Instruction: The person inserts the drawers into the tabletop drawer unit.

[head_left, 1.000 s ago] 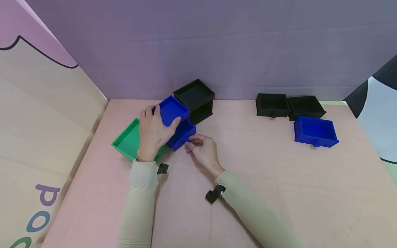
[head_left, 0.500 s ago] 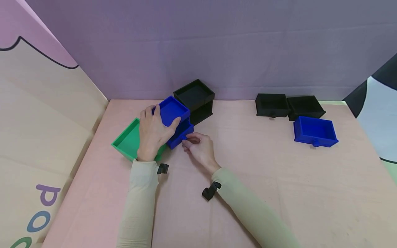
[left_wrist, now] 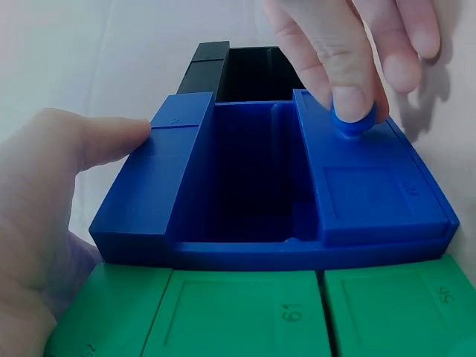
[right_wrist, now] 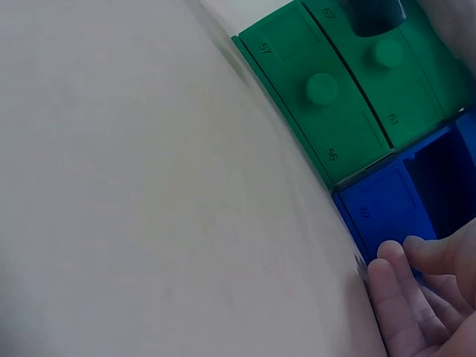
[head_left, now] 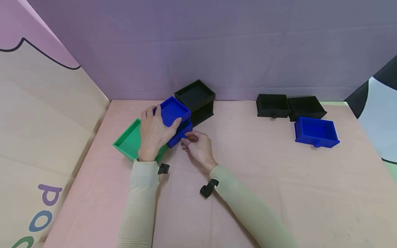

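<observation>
A blue cabinet stands angled between a green cabinet and a black cabinet. My left hand holds the blue cabinet; in the left wrist view its thumb presses the side near the top, while the other fingertips are hidden. With thumb and fingers, my right hand pinches the round knob of a blue drawer in the cabinet's lower slot. Above that drawer, the upper slot gapes dark and drawerless. Green drawer fronts with knobs show in the right wrist view.
Two black drawers lie side by side along the back edge at right. Just in front of them is another blue drawer, knob facing the person. A purple cloth wall rises behind the pink tabletop.
My right hand has moved a little left and away from me, pushing the lower blue drawer deeper into its cabinet. The left hand has kept its place.
</observation>
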A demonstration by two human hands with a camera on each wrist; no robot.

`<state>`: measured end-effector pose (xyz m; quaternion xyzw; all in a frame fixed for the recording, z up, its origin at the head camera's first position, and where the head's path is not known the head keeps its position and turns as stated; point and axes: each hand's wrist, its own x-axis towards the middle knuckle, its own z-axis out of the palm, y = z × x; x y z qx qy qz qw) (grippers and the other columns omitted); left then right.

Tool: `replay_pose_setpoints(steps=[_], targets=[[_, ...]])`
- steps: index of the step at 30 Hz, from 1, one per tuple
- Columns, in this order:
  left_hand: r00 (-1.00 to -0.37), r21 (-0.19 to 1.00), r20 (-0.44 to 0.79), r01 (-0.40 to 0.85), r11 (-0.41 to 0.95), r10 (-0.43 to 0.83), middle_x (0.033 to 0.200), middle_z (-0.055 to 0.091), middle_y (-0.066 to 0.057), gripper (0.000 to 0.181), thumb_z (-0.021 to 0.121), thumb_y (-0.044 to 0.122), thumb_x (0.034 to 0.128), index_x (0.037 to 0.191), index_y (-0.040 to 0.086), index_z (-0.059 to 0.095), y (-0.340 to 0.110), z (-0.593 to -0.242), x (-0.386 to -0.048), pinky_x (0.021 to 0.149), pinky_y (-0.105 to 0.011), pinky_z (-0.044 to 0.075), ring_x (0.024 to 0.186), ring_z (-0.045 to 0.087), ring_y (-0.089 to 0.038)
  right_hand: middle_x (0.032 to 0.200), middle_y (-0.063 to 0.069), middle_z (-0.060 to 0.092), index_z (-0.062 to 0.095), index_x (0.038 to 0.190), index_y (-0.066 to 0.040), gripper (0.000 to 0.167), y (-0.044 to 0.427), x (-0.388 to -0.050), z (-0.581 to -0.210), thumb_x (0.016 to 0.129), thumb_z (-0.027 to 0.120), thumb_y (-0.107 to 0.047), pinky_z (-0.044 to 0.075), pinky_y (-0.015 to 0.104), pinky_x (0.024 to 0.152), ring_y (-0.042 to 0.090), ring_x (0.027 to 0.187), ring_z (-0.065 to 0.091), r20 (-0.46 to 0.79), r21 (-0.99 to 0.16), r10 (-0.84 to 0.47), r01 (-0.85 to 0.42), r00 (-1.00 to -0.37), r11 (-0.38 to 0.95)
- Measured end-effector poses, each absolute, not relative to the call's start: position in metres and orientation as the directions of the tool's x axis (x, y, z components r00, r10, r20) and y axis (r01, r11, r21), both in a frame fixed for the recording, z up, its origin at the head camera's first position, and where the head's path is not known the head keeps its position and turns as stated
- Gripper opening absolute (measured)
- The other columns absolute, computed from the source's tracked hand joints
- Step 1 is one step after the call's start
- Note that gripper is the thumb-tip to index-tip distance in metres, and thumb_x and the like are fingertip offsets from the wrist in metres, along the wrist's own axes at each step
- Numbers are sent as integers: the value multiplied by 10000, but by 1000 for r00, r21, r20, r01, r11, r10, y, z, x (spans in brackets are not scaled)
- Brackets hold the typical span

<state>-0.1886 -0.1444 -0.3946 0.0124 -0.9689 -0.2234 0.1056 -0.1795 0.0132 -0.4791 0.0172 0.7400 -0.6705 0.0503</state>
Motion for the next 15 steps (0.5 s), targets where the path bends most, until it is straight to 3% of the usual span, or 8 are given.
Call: replay_pose_setpoints(steps=[15], targets=[[-977,431,201,22,902,-73,1612,439,-281,947,619,634,965,1605,-35,418,-145,-395,-191,1206,-579,410,1478,404,-463,1041,172,811,749,1146,-4,186,21,-177,-483,988,761,-102,653,276,702,182,738,767,-83,-992,-67,76,-994,103]])
